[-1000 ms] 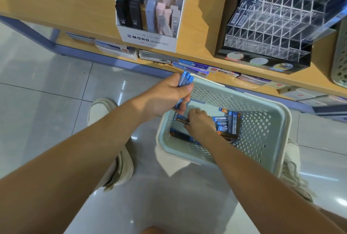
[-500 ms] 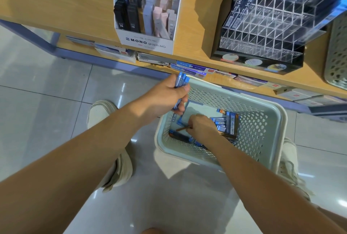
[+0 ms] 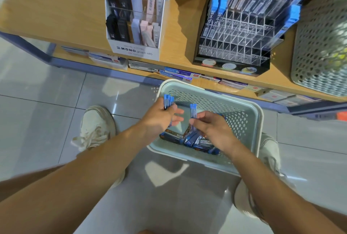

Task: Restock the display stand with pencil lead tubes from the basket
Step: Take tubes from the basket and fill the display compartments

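The right hand (image 3: 212, 128) has come up from the basket (image 3: 260, 117), pinching two blue-capped lead tubes (image 3: 193, 109); a moment ago it was digging among the loose tubes (image 3: 193, 140). At its 9 o'clock the left hand (image 3: 159, 120) grips a bundle (image 3: 168, 101). Probably merging next, then the display stand (image 3: 234, 42) at 1 o'clock.

left hand (image 3: 159, 119) grips blue lead tubes (image 3: 168, 101) | right hand (image 3: 212, 128) pinches blue-capped tube (image 3: 193, 110) | both above basket (image 3: 216, 100)
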